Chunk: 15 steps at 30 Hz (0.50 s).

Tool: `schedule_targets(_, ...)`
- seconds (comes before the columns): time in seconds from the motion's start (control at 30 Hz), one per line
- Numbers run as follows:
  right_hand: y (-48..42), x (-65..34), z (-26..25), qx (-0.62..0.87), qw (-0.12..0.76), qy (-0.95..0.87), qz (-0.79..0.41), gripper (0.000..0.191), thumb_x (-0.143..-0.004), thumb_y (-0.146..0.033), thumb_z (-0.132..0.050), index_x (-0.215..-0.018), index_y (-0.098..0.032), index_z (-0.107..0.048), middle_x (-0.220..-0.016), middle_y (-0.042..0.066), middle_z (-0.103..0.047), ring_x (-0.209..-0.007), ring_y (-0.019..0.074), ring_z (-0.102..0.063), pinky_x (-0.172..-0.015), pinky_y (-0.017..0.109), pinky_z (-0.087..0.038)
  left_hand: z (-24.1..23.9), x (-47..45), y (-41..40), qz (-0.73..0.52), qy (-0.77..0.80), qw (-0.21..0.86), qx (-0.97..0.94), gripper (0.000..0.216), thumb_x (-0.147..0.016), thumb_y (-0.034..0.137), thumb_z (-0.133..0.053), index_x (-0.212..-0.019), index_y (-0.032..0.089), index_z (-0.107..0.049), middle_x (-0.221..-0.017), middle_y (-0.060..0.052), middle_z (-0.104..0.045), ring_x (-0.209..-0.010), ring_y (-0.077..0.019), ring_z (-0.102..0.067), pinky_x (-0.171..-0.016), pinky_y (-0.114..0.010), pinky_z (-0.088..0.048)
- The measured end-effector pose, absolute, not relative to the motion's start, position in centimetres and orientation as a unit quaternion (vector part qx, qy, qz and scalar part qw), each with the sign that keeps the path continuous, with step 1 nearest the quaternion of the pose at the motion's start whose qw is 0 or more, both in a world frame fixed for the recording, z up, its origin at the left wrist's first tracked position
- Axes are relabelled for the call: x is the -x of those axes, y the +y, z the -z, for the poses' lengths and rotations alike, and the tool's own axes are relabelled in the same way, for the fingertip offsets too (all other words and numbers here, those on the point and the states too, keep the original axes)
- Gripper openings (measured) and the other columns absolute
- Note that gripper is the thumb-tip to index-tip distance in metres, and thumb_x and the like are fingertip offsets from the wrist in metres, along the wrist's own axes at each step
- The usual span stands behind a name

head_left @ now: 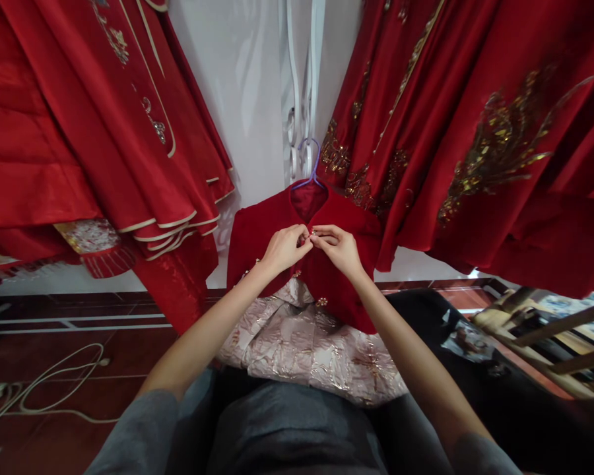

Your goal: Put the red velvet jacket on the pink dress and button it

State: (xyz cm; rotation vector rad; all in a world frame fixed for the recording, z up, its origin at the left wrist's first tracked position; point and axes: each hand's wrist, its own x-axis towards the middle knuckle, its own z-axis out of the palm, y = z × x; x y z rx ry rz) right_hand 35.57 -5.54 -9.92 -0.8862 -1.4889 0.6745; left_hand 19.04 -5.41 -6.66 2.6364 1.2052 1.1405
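Note:
A short red jacket (257, 227) hangs on a purple hanger (313, 173) in front of me, its front facing my way. At the front opening just below the collar, my left hand (286, 249) pinches one edge of the cloth. My right hand (340, 251) pinches at the other edge, fingertips almost meeting those of the left. A small shiny fastener (313, 232) shows at the right fingertips; its exact form is hard to make out. Lower on the jacket front sits a jewelled ornament (321, 302). Beneath it spreads a pale pink brocade garment (317, 353) with metallic pattern.
Red garments with cream piping (143, 178) hang at left, and sequinned red garments (426, 152) at right. White metal scrollwork (313, 72) stands behind the hanger. A white cable (54, 369) lies on the tiled floor. Dark cloth with a plastic packet (468, 340) is at right.

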Motion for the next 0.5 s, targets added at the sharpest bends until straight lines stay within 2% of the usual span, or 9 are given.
schedule_targets(0.17, -5.3, -35.7, 10.1, 0.384, 0.592, -0.649, -0.285, 0.031, -0.075, -0.037, -0.070, -0.099, -0.018, -0.066, -0.097, 0.007, -0.071, -0.087, 0.0194, -0.070, -0.085, 0.037, -0.057, 6.9, -18.9, -5.4, -0.363, 0.374, -0.004, -0.853, 0.008, -0.083, 0.023, -0.052, -0.080, 0.020, -0.059, -0.080, -0.002, -0.064, -0.072, -0.0158, -0.058, -0.068, -0.026, -0.044)
schedule_targets(0.33, -5.6, -35.2, 10.4, 0.379, 0.581, -0.665, -0.276, 0.029, -0.076, -0.029, -0.063, -0.104, -0.018, -0.061, -0.102, 0.008, -0.067, -0.089, 0.0178, -0.066, -0.078, 0.032, -0.057, 7.7, -19.0, -5.5, -0.366, 0.379, 0.034, -0.849, 0.010, -0.084, 0.021, -0.050, -0.086, 0.020, -0.060, -0.086, -0.004, -0.066, -0.079, -0.0180, -0.062, -0.075, -0.029, -0.047)
schedule_targets(0.4, -6.3, -34.8, 10.8, 0.377, 0.575, -0.679, -0.258, 0.041, -0.075, -0.024, -0.061, -0.115, -0.020, -0.057, -0.116, 0.009, -0.060, -0.094, 0.0170, -0.063, -0.074, 0.029, -0.057, 8.3, -19.2, -5.7, -0.407, 0.396, 0.081, -0.819, 0.016, -0.088, 0.021, -0.045, -0.092, 0.020, -0.060, -0.093, -0.006, -0.067, -0.087, -0.0189, -0.064, -0.082, -0.031, -0.048)
schedule_targets(0.5, -7.7, -34.4, 11.7, 0.381, 0.545, -0.704, -0.247, 0.065, -0.070, -0.017, -0.060, -0.132, -0.026, -0.045, -0.131, 0.010, -0.047, -0.088, 0.0148, -0.059, -0.063, 0.024, -0.054, 9.7, -19.2, -6.2, -0.478, 0.397, 0.229, -0.750, 0.029, -0.092, 0.020, -0.032, -0.100, 0.019, -0.060, -0.103, -0.007, -0.068, -0.092, -0.0166, -0.065, -0.084, -0.031, -0.051)
